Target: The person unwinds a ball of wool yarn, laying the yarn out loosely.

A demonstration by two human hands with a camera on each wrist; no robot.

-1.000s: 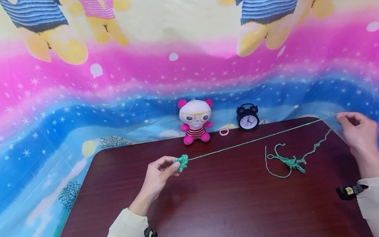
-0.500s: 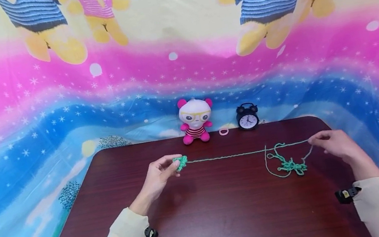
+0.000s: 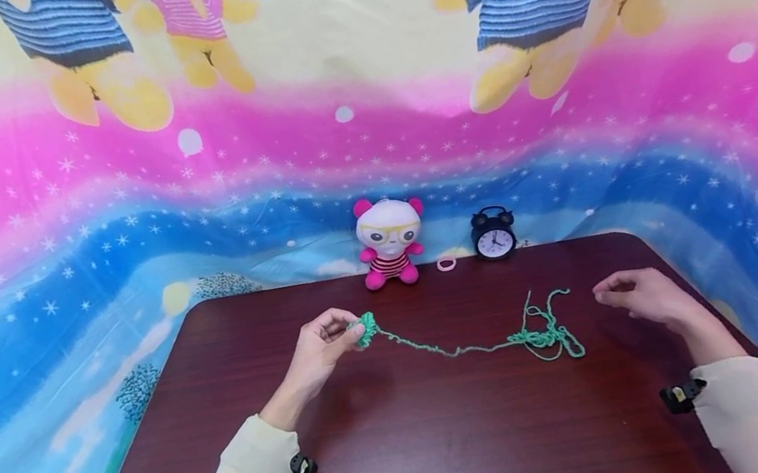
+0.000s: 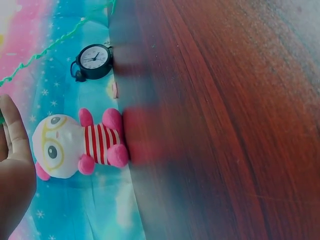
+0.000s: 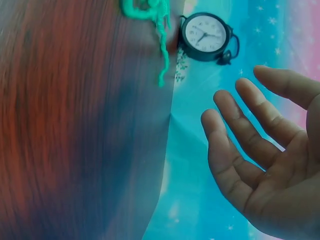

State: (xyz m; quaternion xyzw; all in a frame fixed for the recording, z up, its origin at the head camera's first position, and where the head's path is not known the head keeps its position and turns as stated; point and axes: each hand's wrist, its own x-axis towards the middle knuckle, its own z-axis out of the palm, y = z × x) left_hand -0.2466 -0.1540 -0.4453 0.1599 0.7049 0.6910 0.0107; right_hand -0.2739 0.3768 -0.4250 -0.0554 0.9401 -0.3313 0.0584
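Note:
My left hand (image 3: 316,356) pinches a small green yarn bundle (image 3: 367,329) between thumb and fingers above the left part of the table. From it a crinkled strand (image 3: 437,350) sags rightward to a loose tangle of green yarn (image 3: 545,337) right of centre. To the right of the tangle, my right hand (image 3: 657,302) touches no yarn. In the right wrist view that hand (image 5: 270,150) has its fingers apart and slightly bent, with a yarn end (image 5: 163,60) beyond them. The left wrist view shows part of the left hand (image 4: 16,165) at its edge; the bundle is mostly hidden.
Along the back edge of the dark wooden table (image 3: 417,450) sit a pink and white panda toy (image 3: 390,239), a small pink ring (image 3: 446,264) and a black alarm clock (image 3: 495,240). A patterned cloth (image 3: 362,138) hangs behind and around the table.
My right hand has moved left and let go of the yarn. The strand, earlier taut between the hands, has gone slack, and the tangle has shifted left. My left hand has barely moved.

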